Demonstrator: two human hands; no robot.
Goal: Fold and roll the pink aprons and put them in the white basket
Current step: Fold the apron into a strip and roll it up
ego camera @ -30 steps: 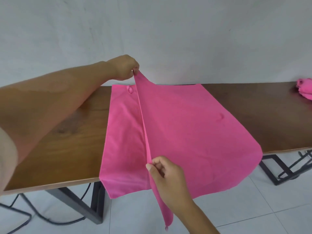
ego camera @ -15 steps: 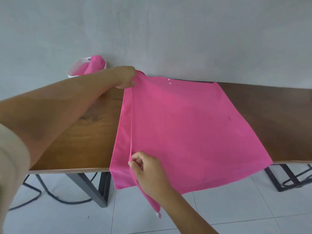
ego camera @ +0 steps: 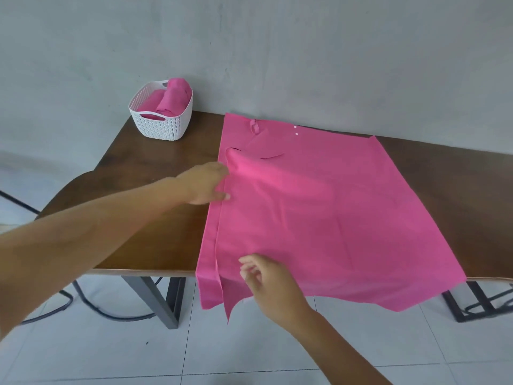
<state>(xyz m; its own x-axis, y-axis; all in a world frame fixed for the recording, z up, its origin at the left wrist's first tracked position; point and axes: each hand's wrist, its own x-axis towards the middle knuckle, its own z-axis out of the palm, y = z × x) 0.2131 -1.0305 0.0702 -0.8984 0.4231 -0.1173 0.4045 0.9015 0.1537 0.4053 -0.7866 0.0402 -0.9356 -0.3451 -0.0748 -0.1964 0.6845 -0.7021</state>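
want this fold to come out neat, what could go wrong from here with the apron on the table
1. The near edge of the apron hangs off the front of the table; its weight could pull the cloth askew.
2. The cloth is puffed up beside the left hand, so a crease might get folded in.
3. The loose loop at the far edge could bunch up inside the roll.

A person's two arms, seen from a camera worn on their own head. The left hand (ego camera: 204,184) and left forearm (ego camera: 97,232) are bare skin all the way to the picture's edge, looking broad close to the lens. The right hand (ego camera: 270,287) and right forearm (ego camera: 341,348) are likewise uncovered, with short fingernails.
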